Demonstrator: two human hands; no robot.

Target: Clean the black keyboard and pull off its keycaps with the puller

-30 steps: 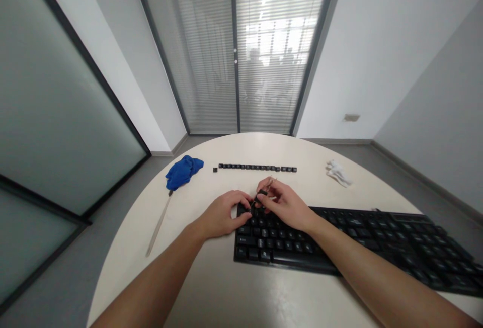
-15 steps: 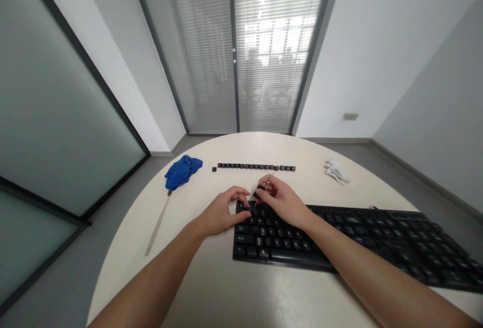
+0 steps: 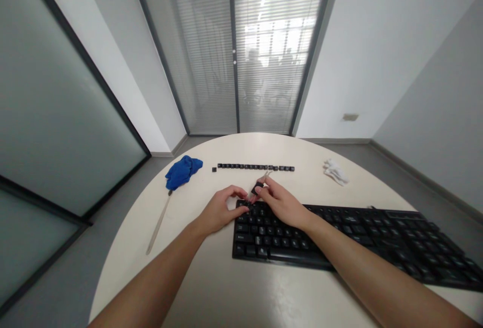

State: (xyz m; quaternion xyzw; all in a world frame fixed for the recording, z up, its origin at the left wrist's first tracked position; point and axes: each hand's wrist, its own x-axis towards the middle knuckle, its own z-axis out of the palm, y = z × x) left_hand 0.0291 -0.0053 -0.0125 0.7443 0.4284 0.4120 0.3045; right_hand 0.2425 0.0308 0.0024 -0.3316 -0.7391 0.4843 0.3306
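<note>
A black keyboard (image 3: 287, 255) lies on the round cream table. Over its upper left corner, my left hand (image 3: 222, 208) has curved thumb and fingers apart, the thumb near the corner keys. I cannot make out anything held between them. My right hand (image 3: 279, 202) is closed on a small keycap puller (image 3: 257, 188) with a black middle and thin wire ends. Its lower end points down at the keys beside my left fingertips; its wires stick up above my right fingers. Behind the hands, a row of black keycaps (image 3: 251, 167) lies on the table, with a single keycap (image 3: 214, 169) at its left.
To the left lies a duster with a blue cloth head (image 3: 183, 172) and a thin pale handle (image 3: 158, 225). A crumpled white cloth (image 3: 335, 172) lies at the right. The table (image 3: 211, 288) has a rounded far edge, with a glass partition beyond it.
The keycap puller has tilted slightly and shifted a little left with my right hand. My left thumb and fingers have moved slightly at the keyboard's corner.
</note>
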